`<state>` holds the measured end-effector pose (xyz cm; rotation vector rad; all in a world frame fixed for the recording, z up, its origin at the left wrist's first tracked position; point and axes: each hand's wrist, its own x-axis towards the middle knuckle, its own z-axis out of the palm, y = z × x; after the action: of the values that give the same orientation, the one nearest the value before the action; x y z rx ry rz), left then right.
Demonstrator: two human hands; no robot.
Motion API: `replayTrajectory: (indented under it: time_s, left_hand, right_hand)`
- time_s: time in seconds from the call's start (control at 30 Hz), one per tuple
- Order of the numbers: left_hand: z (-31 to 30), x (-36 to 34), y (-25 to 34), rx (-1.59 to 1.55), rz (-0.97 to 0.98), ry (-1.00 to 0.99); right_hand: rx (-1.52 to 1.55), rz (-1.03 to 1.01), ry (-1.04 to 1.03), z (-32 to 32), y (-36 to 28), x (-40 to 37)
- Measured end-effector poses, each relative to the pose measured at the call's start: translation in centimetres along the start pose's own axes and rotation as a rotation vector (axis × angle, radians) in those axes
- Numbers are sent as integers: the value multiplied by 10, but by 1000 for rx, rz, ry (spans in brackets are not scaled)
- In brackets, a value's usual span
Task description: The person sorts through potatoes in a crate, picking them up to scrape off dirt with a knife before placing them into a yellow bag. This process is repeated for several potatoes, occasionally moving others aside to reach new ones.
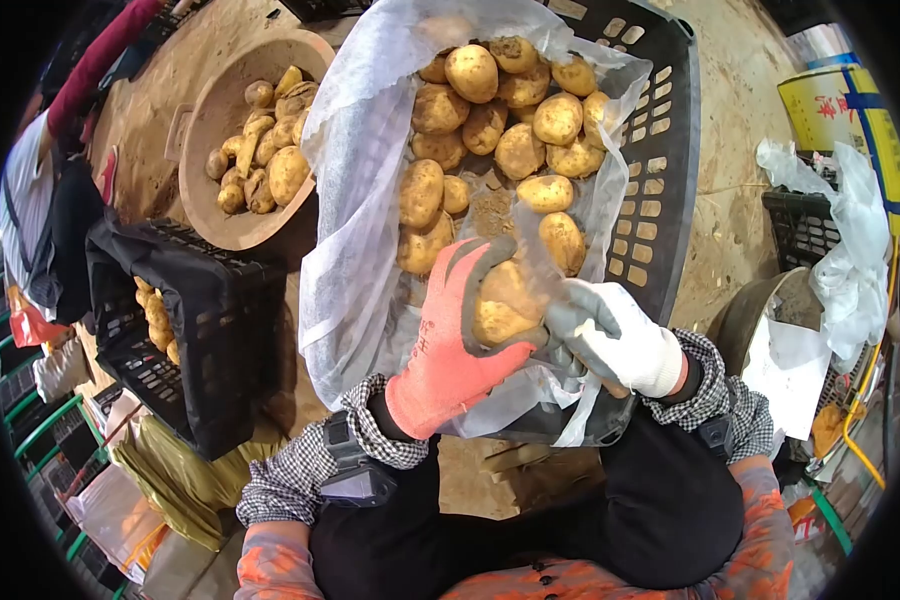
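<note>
My left hand (460,340), in a red glove with dark palm, is wrapped round a large yellow potato (500,305). Close against its right side is my right hand (625,335), in a white and grey glove, fingers curled. A brownish piece shows below those fingers, too little of it to name. Both hands are over the near end of a black plastic crate (660,190) lined with thin white sheeting (355,210). Several potatoes (520,150) lie inside, mostly toward the far end, with loose soil (492,212) between them.
At the upper left a round brown basin (205,130) holds potatoes, some misshapen. Left of me stands a smaller black crate (220,350) with dark lining and potatoes. Plastic sheets (855,250) and a yellow box (820,110) are on the right. Another person (50,200) is at far left.
</note>
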<state>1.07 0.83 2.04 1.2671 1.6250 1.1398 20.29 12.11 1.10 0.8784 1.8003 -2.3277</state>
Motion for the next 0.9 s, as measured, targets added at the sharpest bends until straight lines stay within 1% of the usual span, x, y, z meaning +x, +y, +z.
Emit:
replayTrajectory:
  time_s: [0.03,0.07,0.1,0.17,0.2,0.23,0.27,0.3,0.33,0.4,0.43,0.47,0.5,0.53,0.57,0.6,0.67,0.7,0.77,0.83,0.87,0.9]
  left_hand:
    - [1,-3,-2,104,24,-4]
    - [1,-4,-3,210,49,-7]
    - [1,-4,-3,212,49,-8]
    - [0,-2,-4,-59,-10,-41]
    - [-2,2,0,-58,-8,-40]
    - [-4,8,8,-598,-278,-43]
    - [-5,11,12,-1138,-549,-43]
    - [-4,12,12,-1160,-498,-43]
    - [-3,10,9,-1158,-499,-43]
    - [-2,3,0,-1336,-567,-117]
    - [-2,3,1,-1337,-570,-119]
    - [-2,6,4,-1162,-509,-150]
    - [-1,7,5,-988,-447,-178]
    - [-1,6,6,-989,-449,-180]
    - [1,5,6,-864,-367,-160]
    - [2,4,7,-738,-286,-140]
    - [1,4,9,-735,-302,-136]
    - [-3,3,10,-711,-422,-183]
    - [-5,1,14,-689,-540,-233]
    - [-3,-1,14,-639,-607,-171]
    - [-2,-1,13,-622,-630,-151]
    - [2,3,7,-394,-306,-101]
  right_hand:
    - [-321,-280,18,1,1,-1]
    - [-646,-553,131,2,3,-2]
    - [-578,-543,133,1,3,-3]
    - [-81,-210,96,2,-11,-5]
    - [342,114,49,3,-26,-4]
    - [406,-95,79,1,-20,-2]
    - [463,51,96,-2,-26,-3]
    - [405,14,125,-1,-23,-2]
    - [350,-24,156,1,-19,-1]
    - [385,-18,156,9,-19,-2]
    - [409,-12,153,10,-20,-3]
    - [408,-11,155,8,-24,-3]
    - [359,49,136,5,-29,-3]
    - [312,109,116,3,-32,-2]
    - [288,34,83,3,-31,-2]
    - [291,36,84,2,-31,-2]
    - [305,87,48,1,-31,-3]
    - [307,88,49,0,-27,-3]
    - [-70,-93,-15,-3,-13,-1]
    - [-109,-140,-26,-1,-10,1]
    - [-66,-74,-47,-1,-13,0]
    - [-66,-75,-47,0,-19,-1]
